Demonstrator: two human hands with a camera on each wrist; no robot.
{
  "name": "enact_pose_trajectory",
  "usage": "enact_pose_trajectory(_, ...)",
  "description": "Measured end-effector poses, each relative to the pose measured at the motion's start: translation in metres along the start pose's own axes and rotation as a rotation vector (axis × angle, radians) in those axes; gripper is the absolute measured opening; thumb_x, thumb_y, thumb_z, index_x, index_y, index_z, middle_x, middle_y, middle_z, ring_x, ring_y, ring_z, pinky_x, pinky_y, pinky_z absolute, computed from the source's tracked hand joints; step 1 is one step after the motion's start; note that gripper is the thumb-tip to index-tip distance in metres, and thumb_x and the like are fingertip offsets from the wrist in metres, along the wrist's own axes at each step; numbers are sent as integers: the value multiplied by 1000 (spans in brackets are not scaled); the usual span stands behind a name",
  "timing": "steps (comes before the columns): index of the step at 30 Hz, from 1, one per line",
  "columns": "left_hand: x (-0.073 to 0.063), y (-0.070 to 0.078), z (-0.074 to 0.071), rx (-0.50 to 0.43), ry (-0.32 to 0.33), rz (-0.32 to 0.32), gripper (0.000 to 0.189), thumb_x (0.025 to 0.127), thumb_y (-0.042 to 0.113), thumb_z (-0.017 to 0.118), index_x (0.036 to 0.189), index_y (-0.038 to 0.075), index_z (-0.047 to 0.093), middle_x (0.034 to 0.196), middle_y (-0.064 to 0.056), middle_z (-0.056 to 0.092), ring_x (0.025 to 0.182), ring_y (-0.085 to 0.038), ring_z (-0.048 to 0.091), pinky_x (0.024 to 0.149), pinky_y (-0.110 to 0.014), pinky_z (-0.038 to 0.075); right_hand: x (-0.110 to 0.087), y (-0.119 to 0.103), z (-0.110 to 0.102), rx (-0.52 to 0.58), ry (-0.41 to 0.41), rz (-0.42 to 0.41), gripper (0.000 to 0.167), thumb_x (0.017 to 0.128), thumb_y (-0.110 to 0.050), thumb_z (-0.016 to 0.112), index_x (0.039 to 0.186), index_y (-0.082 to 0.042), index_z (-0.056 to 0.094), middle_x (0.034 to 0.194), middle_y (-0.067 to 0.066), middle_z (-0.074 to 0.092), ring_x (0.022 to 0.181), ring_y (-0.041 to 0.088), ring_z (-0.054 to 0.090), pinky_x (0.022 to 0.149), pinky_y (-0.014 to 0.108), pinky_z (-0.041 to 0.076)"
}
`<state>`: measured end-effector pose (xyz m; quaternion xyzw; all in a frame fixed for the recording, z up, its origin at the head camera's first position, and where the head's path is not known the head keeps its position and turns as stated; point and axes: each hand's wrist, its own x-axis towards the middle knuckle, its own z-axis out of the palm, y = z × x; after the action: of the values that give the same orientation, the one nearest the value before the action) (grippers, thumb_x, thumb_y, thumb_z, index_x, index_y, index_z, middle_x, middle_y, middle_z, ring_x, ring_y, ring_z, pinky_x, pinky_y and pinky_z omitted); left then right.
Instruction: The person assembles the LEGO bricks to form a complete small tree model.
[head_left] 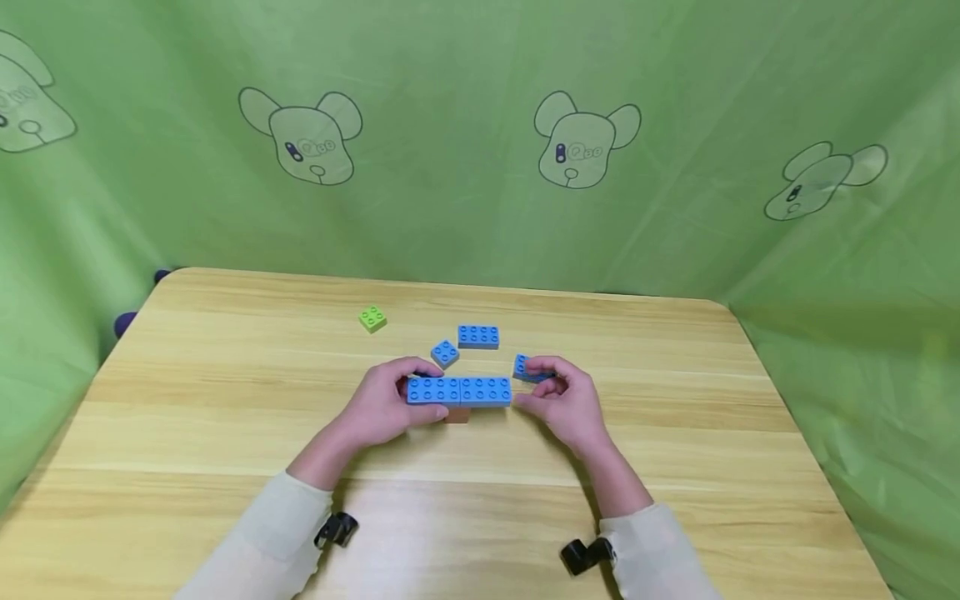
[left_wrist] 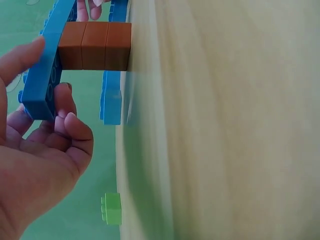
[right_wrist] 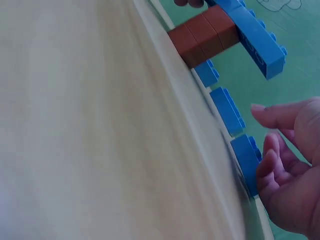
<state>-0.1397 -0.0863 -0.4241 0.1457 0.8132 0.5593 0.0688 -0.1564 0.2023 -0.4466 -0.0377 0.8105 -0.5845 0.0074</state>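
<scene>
Two blue building bricks, a left one [head_left: 435,397] and a right one [head_left: 486,392], lie end to end across the top of a brown brick stack [left_wrist: 94,46]. The stack stands upright on the table and is mostly hidden from above. My left hand [head_left: 384,410] grips the left blue brick, thumb on the near side and fingers on the far side. Close to the right brick's end is my right hand [head_left: 572,410], loosely curled with nothing between thumb and fingers. Behind its fingers lies another blue brick [head_left: 521,367], partly covered in the head view.
Beyond the stack lie a small square blue brick [head_left: 445,354] and a longer blue brick [head_left: 478,337]. A light green square brick [head_left: 372,319] sits farther left. The wooden table [head_left: 225,367] ends at a green curtain [head_left: 450,208] printed with animal heads.
</scene>
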Motion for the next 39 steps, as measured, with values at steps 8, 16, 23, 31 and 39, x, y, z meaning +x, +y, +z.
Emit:
enact_pose_trajectory(8, 5, -1, -16, -22, 0, 33, 39, 84, 20, 82, 118, 6, 69, 108, -5, 67, 76, -24, 51, 68, -32, 43, -10, 0, 20, 155, -195, -3, 58, 70, 9, 87, 122, -2, 64, 90, 24, 62, 73, 20, 59, 63, 23, 53)
enact_pose_trajectory(16, 9, -3, -22, -12, -35, 32, 41, 83, 17, 82, 120, 4, 68, 104, -3, 67, 74, -23, 52, 64, -30, 44, -16, -8, 39, 301, -226, -14, 58, 73, 9, 85, 125, 0, 61, 106, 17, 69, 85, 26, 67, 73, 30, 58)
enact_pose_trajectory(23, 11, 1, -19, -18, -60, 24, 41, 83, 15, 83, 119, 4, 68, 102, -2, 66, 72, -22, 52, 62, -29, 43, -16, -10, 45, 340, -147, -42, 46, 79, 7, 81, 121, 4, 63, 108, 20, 69, 94, 30, 70, 78, 38, 58)
enact_pose_trajectory(31, 19, -4, -25, -5, -60, 1, 37, 90, 22, 75, 120, 3, 67, 104, -3, 66, 89, -23, 60, 79, -38, 49, -15, -10, 45, 353, -130, -43, 43, 79, 7, 81, 119, 5, 65, 109, 20, 69, 95, 29, 70, 80, 38, 57)
enact_pose_trajectory(39, 45, -13, -36, 75, -48, -40, 44, 90, 24, 73, 126, 1, 63, 115, -11, 65, 97, -24, 61, 85, -40, 50, -13, -6, 44, 461, -135, -99, 46, 76, 19, 76, 118, 13, 59, 112, 23, 66, 97, 26, 68, 83, 38, 56)
